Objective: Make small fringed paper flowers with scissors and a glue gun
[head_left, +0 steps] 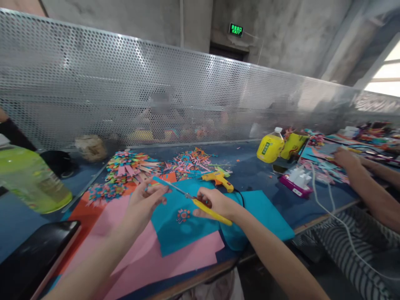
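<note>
My right hand (214,202) is closed on yellow-handled scissors (212,211), whose blades point up and left toward my left hand (148,196). The fingers of my left hand are pinched around the near end of a thin blue strip (160,180) beside the blade tips. Below the scissors, a small orange and pink flower-like piece (183,215) lies on a teal sheet (175,239). Pink sheets (200,253) and an orange sheet (81,211) are spread under and beside it. A yellow glue gun (218,179) rests just behind my right hand.
Behind the sheets are colourful paper pieces (128,164) and a pile of scraps (192,162). A green bottle (33,179) and a black case (39,250) are at left. A tissue pack (296,183), a yellow jug (270,146) and another person's arms (365,183) are at right.
</note>
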A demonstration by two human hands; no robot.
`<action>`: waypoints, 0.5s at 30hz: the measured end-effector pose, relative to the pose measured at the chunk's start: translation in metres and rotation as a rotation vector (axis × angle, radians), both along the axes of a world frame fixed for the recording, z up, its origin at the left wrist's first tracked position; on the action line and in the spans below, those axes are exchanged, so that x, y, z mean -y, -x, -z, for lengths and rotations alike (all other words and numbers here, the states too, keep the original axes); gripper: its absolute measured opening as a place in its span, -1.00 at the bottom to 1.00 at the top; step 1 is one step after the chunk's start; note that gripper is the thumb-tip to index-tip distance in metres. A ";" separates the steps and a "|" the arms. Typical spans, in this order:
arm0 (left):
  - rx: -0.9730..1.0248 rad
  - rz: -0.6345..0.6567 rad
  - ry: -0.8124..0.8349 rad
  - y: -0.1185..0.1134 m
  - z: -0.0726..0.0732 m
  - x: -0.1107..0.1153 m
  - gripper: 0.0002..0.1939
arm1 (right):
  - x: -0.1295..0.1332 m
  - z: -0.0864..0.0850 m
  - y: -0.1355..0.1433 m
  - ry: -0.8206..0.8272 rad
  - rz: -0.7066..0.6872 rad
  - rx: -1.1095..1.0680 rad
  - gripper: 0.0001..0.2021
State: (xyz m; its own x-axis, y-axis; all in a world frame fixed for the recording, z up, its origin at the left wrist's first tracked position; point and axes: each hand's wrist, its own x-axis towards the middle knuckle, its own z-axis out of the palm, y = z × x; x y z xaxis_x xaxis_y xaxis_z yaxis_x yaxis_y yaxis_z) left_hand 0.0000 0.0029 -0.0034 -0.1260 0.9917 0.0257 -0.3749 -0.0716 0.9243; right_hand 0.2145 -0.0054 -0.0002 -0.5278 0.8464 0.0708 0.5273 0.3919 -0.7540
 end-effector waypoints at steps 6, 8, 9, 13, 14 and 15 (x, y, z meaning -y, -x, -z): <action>0.000 0.002 0.003 -0.003 0.000 0.001 -0.48 | -0.001 0.005 -0.001 -0.036 -0.009 0.023 -0.61; -0.005 0.003 0.011 -0.004 -0.001 0.001 -0.49 | -0.001 0.005 -0.001 -0.022 -0.006 0.016 -0.61; -0.006 0.000 0.020 -0.004 -0.001 0.002 -0.50 | -0.001 0.005 -0.001 -0.012 -0.006 0.008 -0.60; -0.008 0.006 0.028 -0.004 -0.002 0.003 -0.52 | -0.001 0.003 0.000 0.012 -0.001 -0.019 -0.62; -0.008 0.007 0.015 -0.003 -0.002 0.003 -0.50 | -0.001 0.003 0.001 0.012 0.001 -0.014 -0.62; -0.006 0.009 -0.001 -0.003 -0.001 0.003 -0.48 | -0.001 0.002 0.001 0.011 0.003 -0.005 -0.63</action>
